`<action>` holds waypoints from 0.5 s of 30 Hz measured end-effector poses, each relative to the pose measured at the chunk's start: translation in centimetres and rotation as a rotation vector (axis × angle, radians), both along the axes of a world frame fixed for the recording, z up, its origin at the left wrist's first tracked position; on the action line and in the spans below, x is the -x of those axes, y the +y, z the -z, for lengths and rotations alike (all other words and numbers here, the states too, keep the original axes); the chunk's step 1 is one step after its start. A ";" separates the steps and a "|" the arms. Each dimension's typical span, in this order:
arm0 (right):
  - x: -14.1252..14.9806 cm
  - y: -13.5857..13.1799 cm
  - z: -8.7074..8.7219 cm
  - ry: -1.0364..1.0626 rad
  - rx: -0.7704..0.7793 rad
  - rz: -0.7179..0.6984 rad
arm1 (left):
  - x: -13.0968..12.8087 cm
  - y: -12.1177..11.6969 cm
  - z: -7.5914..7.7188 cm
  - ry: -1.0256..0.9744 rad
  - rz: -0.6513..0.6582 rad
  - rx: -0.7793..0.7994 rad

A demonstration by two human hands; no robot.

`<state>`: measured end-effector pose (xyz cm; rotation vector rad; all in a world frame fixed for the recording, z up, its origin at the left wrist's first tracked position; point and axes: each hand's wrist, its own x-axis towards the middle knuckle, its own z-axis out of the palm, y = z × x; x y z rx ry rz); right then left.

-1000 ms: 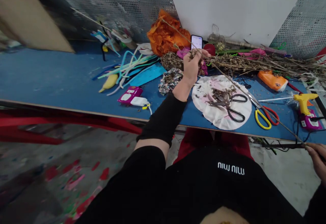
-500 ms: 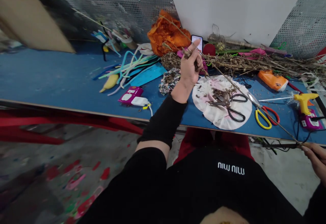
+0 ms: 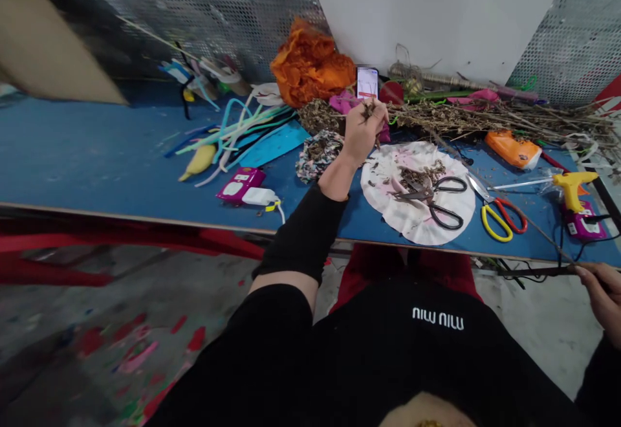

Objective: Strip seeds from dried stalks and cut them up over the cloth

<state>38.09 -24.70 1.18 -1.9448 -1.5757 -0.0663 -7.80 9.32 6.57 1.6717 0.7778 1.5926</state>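
My left hand [image 3: 363, 131] is reached out over the blue table [image 3: 87, 155], fingers pinched on dried bits at the upper end of a long thin dried stem [image 3: 490, 189]. The stem runs down to the right, off the table's front edge. My right hand [image 3: 599, 294] at the right edge of view is closed on its lower end. Under the stem lies a white paper plate [image 3: 388, 210] with dried flakes and black scissors [image 3: 439, 204].
Yellow-and-red scissors [image 3: 499, 217], a yellow glue gun [image 3: 572, 187] and an orange packet [image 3: 513, 149] lie right. A heap of dried branches [image 3: 509, 120], orange paper [image 3: 310, 65] and a phone [image 3: 367, 82] sit behind. Coloured pipe cleaners [image 3: 233, 136] and a pink device [image 3: 240, 184] lie left.
My left hand has slid along the stem and closed down near the table, stripping dried bits. The stem's free top end no longer sticks up past the hand. The view shifted slightly.
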 end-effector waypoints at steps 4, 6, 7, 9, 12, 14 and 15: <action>0.1 0.5 -0.4 -0.210 -0.117 0.009 | -0.8 -2.2 -0.3 0.357 -0.079 -0.194; 0.3 0.9 -0.8 -0.304 -0.146 -0.005 | -1.9 -3.8 -0.5 0.570 -0.105 -0.338; 0.5 1.2 -1.0 -0.344 -0.159 -0.013 | -2.5 -4.6 -0.7 0.671 -0.106 -0.420; 1.1 1.8 -1.6 -0.426 -0.186 -0.021 | -3.9 -6.1 -1.0 0.854 -0.104 -0.551; 2.3 2.9 -2.9 -0.547 -0.229 -0.046 | -5.5 -7.6 -1.6 1.067 -0.076 -0.698; 2.9 3.5 -3.9 -0.606 -0.279 -0.099 | -6.2 -8.2 -2.2 1.178 -0.036 -0.793; 3.2 3.8 -4.4 -0.622 -0.303 -0.136 | -6.4 -8.5 -2.4 1.224 -0.014 -0.839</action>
